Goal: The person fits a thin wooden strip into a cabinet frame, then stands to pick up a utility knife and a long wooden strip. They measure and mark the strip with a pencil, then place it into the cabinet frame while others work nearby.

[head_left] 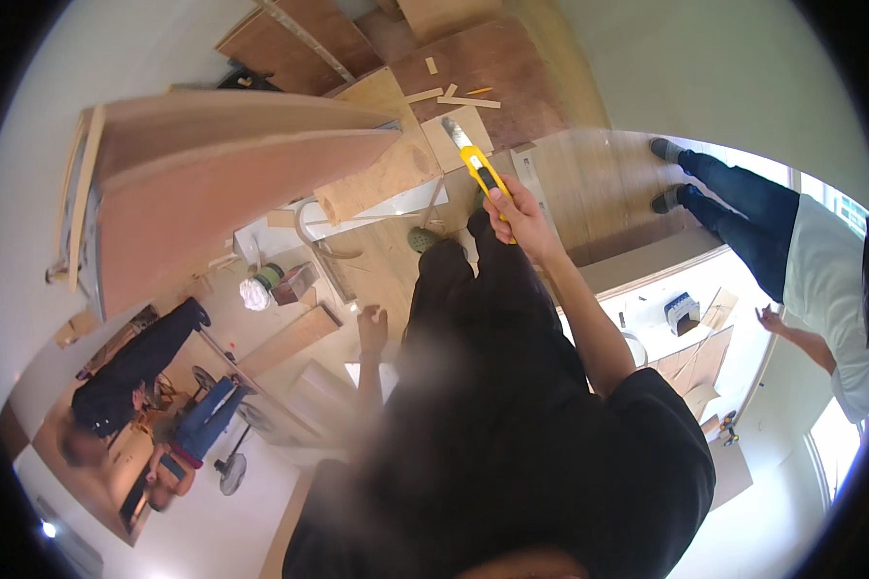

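Observation:
My right hand [523, 220] is wrapped round the handle of a yellow utility knife [483, 172]. Its pale blade points away from me, above a small light wooden board [462, 137] on the brown panel. Whether the blade touches the board I cannot tell. My left hand [373, 330] hangs low at my left side, fingers loosely bent and apart, with nothing seen in them. Thin wooden strips [469, 102] and an orange pencil [480, 91] lie just beyond the board.
A large reddish-brown panel [251, 198] stands at left, beside a plywood piece [386, 159]. A curved strip [323, 246] lies near my feet. One person [830, 270] stands at right; two people [130, 376] are at lower left near a fan [232, 473].

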A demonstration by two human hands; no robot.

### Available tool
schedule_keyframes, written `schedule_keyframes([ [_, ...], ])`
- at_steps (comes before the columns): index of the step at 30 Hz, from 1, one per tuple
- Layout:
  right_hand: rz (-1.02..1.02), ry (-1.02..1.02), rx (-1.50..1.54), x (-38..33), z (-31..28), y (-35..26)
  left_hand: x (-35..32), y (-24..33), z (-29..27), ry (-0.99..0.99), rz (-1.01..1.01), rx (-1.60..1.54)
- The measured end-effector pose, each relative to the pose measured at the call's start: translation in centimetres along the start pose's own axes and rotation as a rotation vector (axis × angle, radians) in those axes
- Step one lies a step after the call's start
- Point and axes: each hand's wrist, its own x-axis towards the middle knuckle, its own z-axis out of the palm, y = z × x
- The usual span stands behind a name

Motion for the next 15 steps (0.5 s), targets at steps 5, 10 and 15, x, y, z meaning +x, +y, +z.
schedule_keyframes([
  [5,-0.023,0.065,-0.102,-2.9,4.6,-0.1,2.9,2.5,-1.3,0.056,0.166,-0.047],
  [10,-0.028,-0.019,-0.171,-2.9,6.1,1.3,3.5,6.8,-2.4,-0.013,0.107,-0.213],
  [15,-0.243,-0.170,-0.217,-1.1,5.2,4.9,3.5,8.2,-1.5,0.012,0.178,-0.245],
])
